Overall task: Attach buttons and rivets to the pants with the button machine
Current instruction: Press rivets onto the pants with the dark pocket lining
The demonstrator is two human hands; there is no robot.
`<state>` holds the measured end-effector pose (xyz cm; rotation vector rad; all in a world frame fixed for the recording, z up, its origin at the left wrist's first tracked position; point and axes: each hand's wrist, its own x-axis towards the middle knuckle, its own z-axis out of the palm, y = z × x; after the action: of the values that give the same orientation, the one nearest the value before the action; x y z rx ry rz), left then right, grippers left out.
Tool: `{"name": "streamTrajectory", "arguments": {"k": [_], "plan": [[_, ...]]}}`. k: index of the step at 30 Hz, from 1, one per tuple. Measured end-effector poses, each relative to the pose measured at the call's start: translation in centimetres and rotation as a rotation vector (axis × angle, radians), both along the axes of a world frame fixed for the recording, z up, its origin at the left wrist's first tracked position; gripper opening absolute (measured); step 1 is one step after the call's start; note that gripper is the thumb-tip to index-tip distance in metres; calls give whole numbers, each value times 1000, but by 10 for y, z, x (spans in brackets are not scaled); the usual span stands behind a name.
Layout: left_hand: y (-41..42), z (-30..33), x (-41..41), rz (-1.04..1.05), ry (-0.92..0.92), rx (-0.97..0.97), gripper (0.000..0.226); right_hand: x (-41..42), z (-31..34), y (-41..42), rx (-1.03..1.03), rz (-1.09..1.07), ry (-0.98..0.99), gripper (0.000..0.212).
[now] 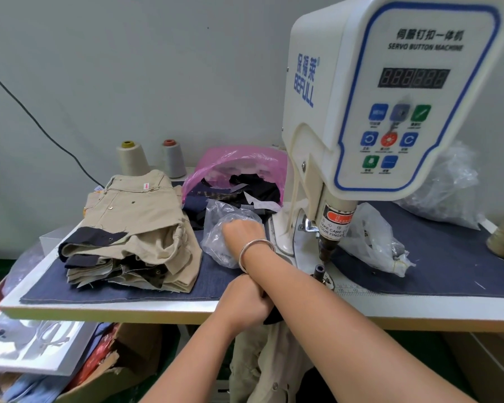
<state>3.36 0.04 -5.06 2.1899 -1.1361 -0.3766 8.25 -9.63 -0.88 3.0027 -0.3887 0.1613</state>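
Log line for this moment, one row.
right hand: reaching into clear plastic bag | left hand: gripping dark fabric at table edge | button machine: nothing under punch

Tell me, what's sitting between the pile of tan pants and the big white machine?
In the head view, a crinkly clear plastic bag sits there on the blue cloth, with the right hand reaching into it.

Rear wall (128,68): plain pale grey-green, evenly lit, one black cable (32,119) running diagonally down it. Desk (146,314): white top, light wooden edge, covered by a dark blue cloth mat (216,283). Green floor (0,264) visible at left.
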Motion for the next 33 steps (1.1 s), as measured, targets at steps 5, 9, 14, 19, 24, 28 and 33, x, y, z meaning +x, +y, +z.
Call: {"name": "streamTrajectory", "arguments": {"k": [5,9,14,19,24,28,33], "plan": [[-1,-1,1,5,13,3,29,-3,0,-1,47,-10,-57,27],[0,1,0,2,26,5,26,-7,0,0,80,-1,-144,26],[2,1,0,0,33,-3,18,-10,0,1,179,-30,-183,28],[2,1,0,-14,39,-28,29,-9,-1,1,251,-68,-172,28],[4,5,0,-34,58,-58,34,-16,2,3,448,-116,-328,22],[6,8,0,-91,36,-33,17,-45,18,8,691,-150,-560,12],[5,7,0,-110,32,-41,23,-135,17,20,888,-52,-669,6]]}}
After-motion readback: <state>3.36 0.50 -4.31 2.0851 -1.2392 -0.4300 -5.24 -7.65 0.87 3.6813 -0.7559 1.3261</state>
